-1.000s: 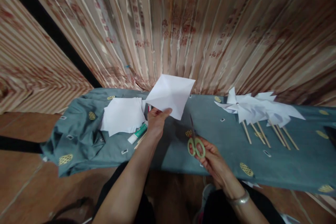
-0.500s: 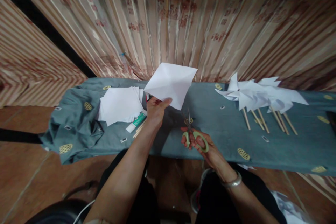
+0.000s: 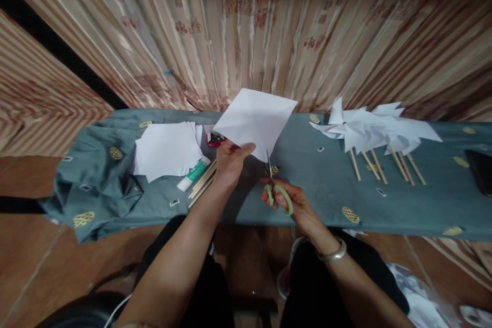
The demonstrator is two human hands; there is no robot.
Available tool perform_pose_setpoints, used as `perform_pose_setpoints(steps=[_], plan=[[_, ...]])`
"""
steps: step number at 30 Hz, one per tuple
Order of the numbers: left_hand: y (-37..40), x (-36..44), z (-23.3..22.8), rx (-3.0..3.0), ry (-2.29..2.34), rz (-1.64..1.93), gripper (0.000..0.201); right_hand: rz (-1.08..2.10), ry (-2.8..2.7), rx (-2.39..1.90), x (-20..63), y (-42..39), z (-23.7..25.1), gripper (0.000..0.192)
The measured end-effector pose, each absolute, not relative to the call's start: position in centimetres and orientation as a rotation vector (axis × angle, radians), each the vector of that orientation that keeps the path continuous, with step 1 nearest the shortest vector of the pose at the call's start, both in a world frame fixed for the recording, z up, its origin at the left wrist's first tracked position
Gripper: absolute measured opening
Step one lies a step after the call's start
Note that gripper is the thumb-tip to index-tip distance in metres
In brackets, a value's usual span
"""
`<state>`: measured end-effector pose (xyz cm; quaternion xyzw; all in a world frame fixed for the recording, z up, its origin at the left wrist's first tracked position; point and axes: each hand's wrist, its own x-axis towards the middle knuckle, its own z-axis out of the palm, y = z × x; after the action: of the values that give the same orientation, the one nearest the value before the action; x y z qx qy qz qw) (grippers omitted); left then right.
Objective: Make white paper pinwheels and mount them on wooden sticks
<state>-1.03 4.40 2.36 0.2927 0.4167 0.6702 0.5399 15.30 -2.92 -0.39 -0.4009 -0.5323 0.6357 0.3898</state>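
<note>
My left hand (image 3: 229, 161) pinches the lower edge of a creased white paper square (image 3: 255, 120) and holds it up above the cloth-covered table (image 3: 315, 184). My right hand (image 3: 292, 202) grips green-handled scissors (image 3: 274, 187); their blades point up and reach the paper's lower corner. A silver bangle (image 3: 333, 253) sits on my right wrist.
A stack of white paper squares (image 3: 166, 148) lies left, with a glue tube (image 3: 192, 175), wooden sticks (image 3: 202, 182) and a small red-black object (image 3: 214, 138) beside it. Several finished paper pinwheels on sticks (image 3: 374, 136) lie right. A curtain (image 3: 246, 31) hangs behind.
My right hand has lifted the scissors from low over the table up to the paper's lower corner. My left hand keeps holding the paper; the view has shifted slightly.
</note>
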Motion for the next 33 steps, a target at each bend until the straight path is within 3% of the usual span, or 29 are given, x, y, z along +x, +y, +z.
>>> perform_pose_setpoints(steps=[33], plan=[[3.94, -0.69, 2.23, 0.725, 1.013, 1.538, 0.023, 1.604, -1.28, -1.062, 15.4, -2.67, -0.68, 0.052]])
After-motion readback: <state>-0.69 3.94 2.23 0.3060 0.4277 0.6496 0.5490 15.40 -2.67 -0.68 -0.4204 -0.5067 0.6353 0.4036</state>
